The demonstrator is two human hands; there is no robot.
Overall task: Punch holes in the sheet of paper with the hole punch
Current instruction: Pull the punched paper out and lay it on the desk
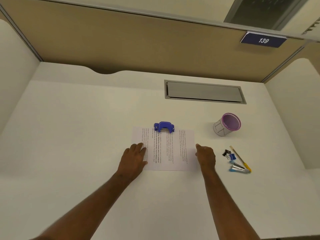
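Observation:
A printed sheet of paper [170, 149] lies flat on the white desk, its text running sideways. A blue hole punch [164, 127] sits at the middle of the sheet's far edge, with that edge at its slot. My left hand [134, 157] rests palm down on the sheet's left side, fingers spread. At the sheet's right edge is my right hand [206, 155], fingers loosely curled, thumb touching the paper; it holds nothing that I can see. Neither hand touches the punch.
A purple-rimmed pen cup [226, 124] stands at the right. Near it lie black binder clips [226, 152], a small blue sharpener [232, 156], a pencil [239, 158] and a blue stapler [239, 168]. A grey cable hatch [204, 91] is set in the desk. Partition walls enclose the desk.

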